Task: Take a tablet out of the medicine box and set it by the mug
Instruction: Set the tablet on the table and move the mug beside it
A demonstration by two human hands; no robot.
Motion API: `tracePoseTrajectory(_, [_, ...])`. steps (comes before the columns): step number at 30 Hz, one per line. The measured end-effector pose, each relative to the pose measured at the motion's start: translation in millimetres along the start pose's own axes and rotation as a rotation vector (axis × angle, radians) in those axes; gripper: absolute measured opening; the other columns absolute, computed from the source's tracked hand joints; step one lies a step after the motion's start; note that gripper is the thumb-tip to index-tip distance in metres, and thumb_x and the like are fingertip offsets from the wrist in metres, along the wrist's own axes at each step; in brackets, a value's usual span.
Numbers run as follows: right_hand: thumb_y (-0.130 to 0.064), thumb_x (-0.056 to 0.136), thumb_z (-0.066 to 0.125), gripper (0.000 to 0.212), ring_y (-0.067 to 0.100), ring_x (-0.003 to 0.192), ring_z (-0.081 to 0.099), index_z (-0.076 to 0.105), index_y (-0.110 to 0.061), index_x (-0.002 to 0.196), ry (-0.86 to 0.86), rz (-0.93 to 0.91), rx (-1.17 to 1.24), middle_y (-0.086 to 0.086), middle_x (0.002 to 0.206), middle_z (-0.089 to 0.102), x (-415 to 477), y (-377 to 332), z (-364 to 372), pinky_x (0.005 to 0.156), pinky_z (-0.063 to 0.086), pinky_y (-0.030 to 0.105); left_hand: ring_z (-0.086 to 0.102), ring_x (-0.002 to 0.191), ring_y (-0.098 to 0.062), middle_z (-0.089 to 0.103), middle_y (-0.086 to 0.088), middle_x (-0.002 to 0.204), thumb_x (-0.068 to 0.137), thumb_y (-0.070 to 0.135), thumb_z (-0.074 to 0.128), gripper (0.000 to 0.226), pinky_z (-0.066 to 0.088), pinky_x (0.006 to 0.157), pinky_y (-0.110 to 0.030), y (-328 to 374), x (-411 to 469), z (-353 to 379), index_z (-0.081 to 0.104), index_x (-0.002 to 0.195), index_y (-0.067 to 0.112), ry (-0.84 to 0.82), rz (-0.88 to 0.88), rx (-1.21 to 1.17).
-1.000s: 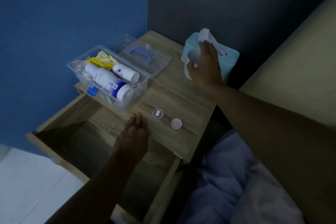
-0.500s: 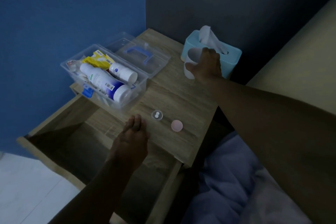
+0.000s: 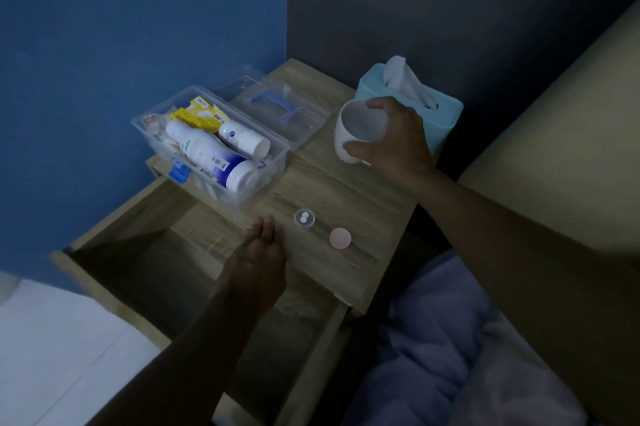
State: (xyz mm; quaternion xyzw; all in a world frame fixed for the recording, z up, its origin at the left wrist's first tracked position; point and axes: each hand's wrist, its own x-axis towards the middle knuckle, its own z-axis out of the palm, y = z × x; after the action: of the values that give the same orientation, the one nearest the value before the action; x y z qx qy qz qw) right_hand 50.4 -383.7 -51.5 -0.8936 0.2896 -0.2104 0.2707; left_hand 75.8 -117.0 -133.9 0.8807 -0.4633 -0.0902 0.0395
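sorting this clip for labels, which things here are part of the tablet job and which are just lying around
Part of the job:
- open medicine box
- small clear cup with two white tablets
- white mug, gripped by the right hand
- left hand, resting flat by the cup

Just lying about:
- blue tissue box
- pink round lid
- open drawer
- box lid

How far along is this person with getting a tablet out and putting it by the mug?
Mostly done, it seems. The medicine box stands open, and two white tablets sit in a small clear cup beside a pink cap on the nightstand. In hand: the right hand grips the white mug near the tissue box. The left hand rests open. Left: bringing mug and tablets together.
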Motion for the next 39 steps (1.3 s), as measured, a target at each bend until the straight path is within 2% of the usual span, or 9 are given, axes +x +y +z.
tracePoseTrajectory(7, [-0.040,0.059,0.091,0.084,0.020,0.120,0.053,0.055,-0.026,0.133,-0.075,-0.025,0.054,0.002,0.129,0.060,-45,-14,-1,0.086,0.041,0.027,0.014,0.148,-0.031,0.017,-0.022,0.158,0.099,0.032,0.037,0.063,0.009,0.119,-0.037,1,0,-1,0.017,0.150,0.001,-0.051,-0.015,0.022])
tracePoseTrajectory(13, [-0.036,0.058,0.094,0.086,0.018,0.123,0.052,0.056,-0.022,0.133,-0.126,-0.033,0.035,0.000,0.134,0.059,-66,-16,9,0.089,0.045,0.026,0.015,0.148,-0.029,0.019,-0.020,0.159,0.097,0.030,0.043,0.065,0.009,0.118,-0.035,-3,-1,3,0.018,0.150,0.002,-0.021,-0.006,-0.033])
tracePoseTrajectory(20, [-0.036,0.057,0.094,0.086,0.021,0.121,0.056,0.058,-0.018,0.132,-0.095,-0.043,0.032,0.000,0.132,0.063,-77,-18,13,0.093,0.051,0.035,0.017,0.147,-0.030,0.021,-0.020,0.158,0.094,0.026,0.047,0.066,0.013,0.118,-0.035,-3,0,5,0.021,0.149,0.002,-0.012,-0.003,-0.044])
tracePoseTrajectory(24, [-0.036,0.057,0.094,0.086,0.019,0.123,0.053,0.055,-0.021,0.133,-0.082,-0.019,0.040,-0.003,0.133,0.061,-80,-19,18,0.089,0.045,0.027,0.012,0.148,-0.029,0.016,-0.018,0.160,0.095,0.024,0.046,0.066,0.013,0.118,-0.036,-3,1,4,0.017,0.151,0.004,-0.020,-0.042,-0.081])
tracePoseTrajectory(27, [-0.032,0.059,0.092,0.089,0.020,0.126,0.049,0.051,-0.020,0.137,-0.091,-0.003,0.045,-0.001,0.136,0.055,-81,-19,19,0.087,0.038,0.025,0.010,0.149,-0.029,0.013,-0.018,0.160,0.096,0.023,0.044,0.066,0.009,0.119,-0.036,-1,1,2,0.014,0.151,0.004,-0.040,-0.044,-0.063])
tracePoseTrajectory(30, [-0.031,0.060,0.092,0.102,0.021,0.128,0.046,0.038,-0.019,0.145,-0.159,0.032,0.062,0.003,0.138,0.047,-79,-23,16,0.087,0.038,0.029,0.011,0.149,-0.028,0.014,-0.017,0.161,0.096,0.021,0.046,0.065,0.012,0.119,-0.037,-2,1,-3,0.015,0.151,0.005,-0.047,-0.055,-0.125])
tracePoseTrajectory(33, [-0.044,0.061,0.091,0.112,0.020,0.130,0.041,0.026,-0.025,0.150,-0.179,0.102,0.054,0.002,0.142,0.040,-75,-37,12,0.086,0.040,0.032,0.017,0.148,-0.023,0.020,-0.010,0.160,0.095,0.020,0.052,0.063,0.021,0.117,-0.037,-8,-6,-10,0.023,0.150,0.011,-0.013,-0.056,-0.271])
tracePoseTrajectory(36, [-0.058,0.069,0.079,0.094,0.012,0.127,0.039,0.031,-0.030,0.145,-0.071,0.030,0.104,-0.002,0.142,0.040,-78,-58,12,0.086,0.040,0.021,0.043,0.134,-0.018,0.044,-0.008,0.147,0.095,0.019,0.049,0.047,0.037,0.110,-0.035,-19,-22,-14,0.041,0.142,0.015,0.076,-0.079,-0.437])
tracePoseTrajectory(39, [-0.054,0.083,0.069,0.059,0.006,0.116,0.049,0.050,-0.025,0.132,0.013,-0.063,0.187,-0.002,0.131,0.054,-81,-81,21,0.078,0.037,0.009,0.058,0.112,-0.014,0.057,-0.008,0.131,0.094,0.013,0.047,0.039,0.047,0.096,-0.031,-37,-38,-16,0.048,0.133,0.018,0.259,-0.193,-0.482])
